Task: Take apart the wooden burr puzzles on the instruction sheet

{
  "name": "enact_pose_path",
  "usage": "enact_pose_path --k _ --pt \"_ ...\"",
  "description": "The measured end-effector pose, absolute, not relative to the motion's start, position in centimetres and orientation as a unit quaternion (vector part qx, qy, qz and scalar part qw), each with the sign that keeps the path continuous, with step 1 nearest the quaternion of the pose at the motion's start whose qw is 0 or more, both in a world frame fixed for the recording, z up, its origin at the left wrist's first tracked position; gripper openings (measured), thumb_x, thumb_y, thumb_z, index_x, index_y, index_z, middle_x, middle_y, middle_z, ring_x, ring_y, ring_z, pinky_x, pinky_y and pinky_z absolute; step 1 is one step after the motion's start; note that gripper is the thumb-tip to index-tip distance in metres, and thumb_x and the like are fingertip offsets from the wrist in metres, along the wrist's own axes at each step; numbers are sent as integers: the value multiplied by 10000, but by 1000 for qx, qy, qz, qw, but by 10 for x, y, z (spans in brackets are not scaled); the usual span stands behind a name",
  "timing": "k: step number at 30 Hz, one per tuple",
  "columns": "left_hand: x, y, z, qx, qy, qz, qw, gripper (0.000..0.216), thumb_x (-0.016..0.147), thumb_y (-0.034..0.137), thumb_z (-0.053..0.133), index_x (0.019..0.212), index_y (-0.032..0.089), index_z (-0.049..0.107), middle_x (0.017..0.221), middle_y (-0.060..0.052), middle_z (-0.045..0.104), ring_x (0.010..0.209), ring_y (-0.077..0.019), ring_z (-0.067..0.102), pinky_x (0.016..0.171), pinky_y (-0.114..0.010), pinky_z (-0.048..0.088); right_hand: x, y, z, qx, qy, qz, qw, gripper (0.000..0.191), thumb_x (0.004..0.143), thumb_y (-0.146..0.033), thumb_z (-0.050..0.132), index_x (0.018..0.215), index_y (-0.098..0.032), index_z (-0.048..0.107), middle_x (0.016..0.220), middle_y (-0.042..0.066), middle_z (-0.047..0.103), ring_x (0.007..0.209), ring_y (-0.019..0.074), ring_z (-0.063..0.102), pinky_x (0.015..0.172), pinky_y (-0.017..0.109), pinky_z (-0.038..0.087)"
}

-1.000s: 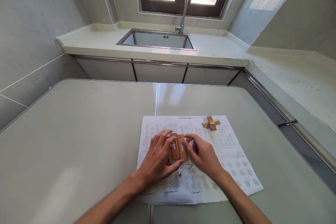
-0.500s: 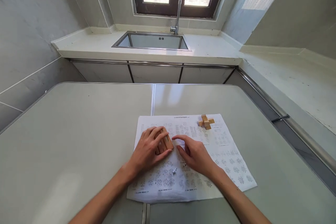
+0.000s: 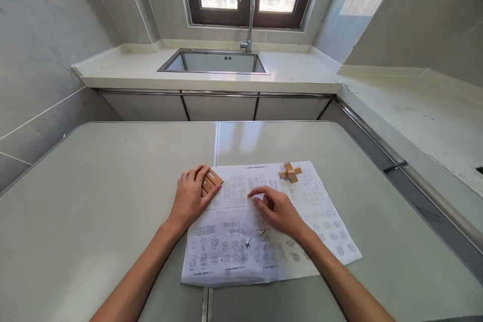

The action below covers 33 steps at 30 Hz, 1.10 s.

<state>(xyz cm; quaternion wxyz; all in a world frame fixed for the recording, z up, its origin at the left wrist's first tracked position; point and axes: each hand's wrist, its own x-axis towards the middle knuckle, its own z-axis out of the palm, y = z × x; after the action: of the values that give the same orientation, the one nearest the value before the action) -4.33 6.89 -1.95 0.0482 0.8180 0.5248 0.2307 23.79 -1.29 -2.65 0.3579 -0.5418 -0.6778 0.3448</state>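
Note:
My left hand is closed around a bundle of flat wooden puzzle pieces at the upper left corner of a printed instruction sheet. My right hand rests on the middle of the sheet with the forefinger stretched out to the left and the other fingers curled; it holds nothing. An assembled wooden cross-shaped puzzle sits on the sheet's far edge, beyond my right hand.
The sheet lies on a pale grey table with a seam down its middle. Behind it runs a counter with a steel sink and a tap under a window. A second counter runs along the right.
My left hand has carried the wooden pieces leftwards and away from me, from the sheet's middle to its upper left corner. My right hand let go of them and stayed on the sheet.

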Motion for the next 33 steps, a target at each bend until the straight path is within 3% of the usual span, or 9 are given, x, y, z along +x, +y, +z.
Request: enact_pose_path --k 6,12,14,17,19,21,33 --pt "-40 60 -12 832 485 270 18 552 1014 451 644 1479 207 474 1547 -189 517 1394 -389 497 1129 -587 422 237 -13 -25 -540 -673 345 369 180 999 -256 573 1073 -250 737 603 -71 462 543 139 450 568 275 347" --pt "-22 31 3 885 355 296 49 359 1032 255 616 1381 226 538 1447 -143 601 1383 -323 538 1154 -529 446 236 -14 -24 -533 -660 359 389 158 1007 -263 563 1014 -232 717 808 -2 752 561 137 492 568 277 385" --pt "-13 18 5 909 302 278 76 318 1026 230 622 1340 235 568 1383 -125 644 1299 -298 600 1092 -481 496 237 -15 -24 -533 -648 370 399 163 1016 -280 559 1037 -229 712 840 12 780 558 140 498 573 280 401" --pt "-2 1 4 928 251 257 100 181 1035 213 593 1214 230 616 1101 -76 723 948 -224 698 849 -366 556 238 -16 -25 -537 -625 382 418 172 1022 -306 559 1049 -223 707 830 19 777 558 144 509 575 281 416" --pt "2 -8 0 937 233 229 122 68 1041 197 564 1073 218 620 868 -14 715 690 -163 658 643 -289 489 239 -16 -25 -543 -611 383 430 174 1021 -319 561 1040 -221 704 815 18 765 559 145 513 570 278 415" --pt "4 -13 -4 944 215 207 144 77 1039 188 555 982 214 600 726 34 687 546 -128 599 552 -270 409 240 -16 -24 -549 -600 381 440 181 1020 -331 559 1029 -217 700 790 15 752 550 144 502 560 275 406" --pt "11 -17 -4 940 233 156 193 141 997 193 543 869 211 598 629 45 682 501 -124 606 539 -256 375 239 -14 -24 -569 -552 376 480 282 1027 -453 578 1043 -200 701 728 18 714 524 142 500 542 273 421"
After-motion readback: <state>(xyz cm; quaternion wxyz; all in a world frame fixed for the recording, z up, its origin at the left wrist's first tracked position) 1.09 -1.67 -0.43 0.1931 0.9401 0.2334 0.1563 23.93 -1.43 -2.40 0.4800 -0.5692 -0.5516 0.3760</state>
